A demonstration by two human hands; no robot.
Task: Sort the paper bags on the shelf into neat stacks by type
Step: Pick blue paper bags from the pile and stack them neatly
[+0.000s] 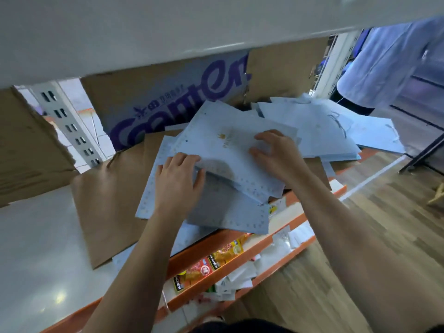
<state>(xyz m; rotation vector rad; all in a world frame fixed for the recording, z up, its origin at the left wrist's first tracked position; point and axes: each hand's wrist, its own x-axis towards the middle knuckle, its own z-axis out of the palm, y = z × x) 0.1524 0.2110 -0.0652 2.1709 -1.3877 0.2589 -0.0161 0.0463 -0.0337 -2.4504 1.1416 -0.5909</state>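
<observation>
A loose pile of flat white paper bags with dotted borders (223, 143) lies on the white shelf (36, 236), on top of large brown paper bags (110, 207). My left hand (179, 181) grips the near edge of the top white bags, thumb under and fingers over. Further right, my right hand (276, 155) presses on the same bags with its fingers spread and curled over them. More white bags with cord handles (336, 126) fan out toward the right end of the shelf.
A cardboard box with purple lettering (168, 97) stands behind the pile, and torn cardboard (28, 145) sits at left. Another shelf board hangs close overhead. Lower orange-edged shelves (216, 267) hold snack packets. A person in a light shirt (384, 66) stands at right.
</observation>
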